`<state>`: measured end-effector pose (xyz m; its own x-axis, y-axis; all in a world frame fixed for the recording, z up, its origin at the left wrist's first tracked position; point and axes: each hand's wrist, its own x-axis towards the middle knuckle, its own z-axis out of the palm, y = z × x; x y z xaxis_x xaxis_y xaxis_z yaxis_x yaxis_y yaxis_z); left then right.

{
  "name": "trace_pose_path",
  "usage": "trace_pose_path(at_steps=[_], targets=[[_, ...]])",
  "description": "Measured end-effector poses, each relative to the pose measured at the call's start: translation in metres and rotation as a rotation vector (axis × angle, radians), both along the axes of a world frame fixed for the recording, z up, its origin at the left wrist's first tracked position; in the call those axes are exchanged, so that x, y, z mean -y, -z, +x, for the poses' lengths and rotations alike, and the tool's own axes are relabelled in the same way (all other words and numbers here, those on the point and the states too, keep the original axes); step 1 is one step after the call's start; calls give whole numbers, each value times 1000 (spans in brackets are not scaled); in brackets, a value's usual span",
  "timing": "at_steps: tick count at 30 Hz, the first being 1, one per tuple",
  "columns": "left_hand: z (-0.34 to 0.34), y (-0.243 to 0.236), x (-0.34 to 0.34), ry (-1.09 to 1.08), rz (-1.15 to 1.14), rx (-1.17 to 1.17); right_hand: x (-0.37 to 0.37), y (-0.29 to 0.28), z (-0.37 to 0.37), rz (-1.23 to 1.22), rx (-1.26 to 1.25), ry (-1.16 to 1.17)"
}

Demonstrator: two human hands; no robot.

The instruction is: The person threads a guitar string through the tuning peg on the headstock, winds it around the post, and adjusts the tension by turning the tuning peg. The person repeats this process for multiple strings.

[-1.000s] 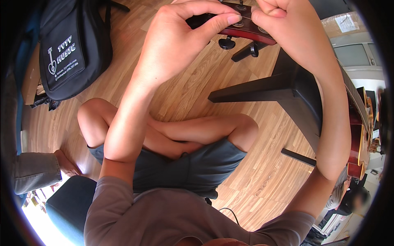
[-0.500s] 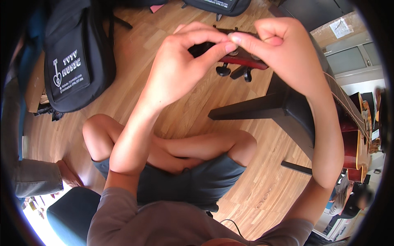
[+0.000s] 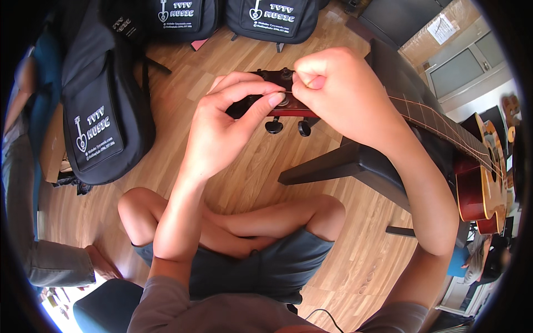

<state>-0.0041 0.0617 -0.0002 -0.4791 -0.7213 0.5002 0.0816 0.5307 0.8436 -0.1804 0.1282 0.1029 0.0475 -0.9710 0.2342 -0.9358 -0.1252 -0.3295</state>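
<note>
At near left, a co-worker's trouser leg (image 3: 61,265) and bare foot (image 3: 104,263) on the wood floor (image 3: 161,166). Beyond them, a large black bag (image 3: 102,119); two more bags, far and farther right, show more fully than half a second ago.

Left hand (image 3: 222,119): at the guitar head (image 3: 294,112), grip narrow, thumb and forefinger pinched on a thin string (image 3: 290,92). Two black tuning pegs (image 3: 273,127) stick out on the near side of the head.

Right hand (image 3: 344,89): just right of the left, curled into a tight fist over the head; whether the string is inside is hidden. Change: its thumb met the left fingertips half a second ago; now a small gap separates them, string visible between.

Right of that, the black stool (image 3: 377,166) stands below the guitar neck (image 3: 444,127), which slants to the guitar body (image 3: 468,183) at far right. Cardboard box (image 3: 438,33) beyond.
</note>
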Motion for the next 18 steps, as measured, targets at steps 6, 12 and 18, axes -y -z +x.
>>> trace_pose_path(at_steps=[6,12,18], targets=[[1,7,6,38,10,-61,0,2,-4,-81,-26,-129],[-2,2,2,56,47,-50,-3,-4,-3,51,-14,-86],[0,0,3,-5,53,22,0,1,-6,-24,12,-107]])
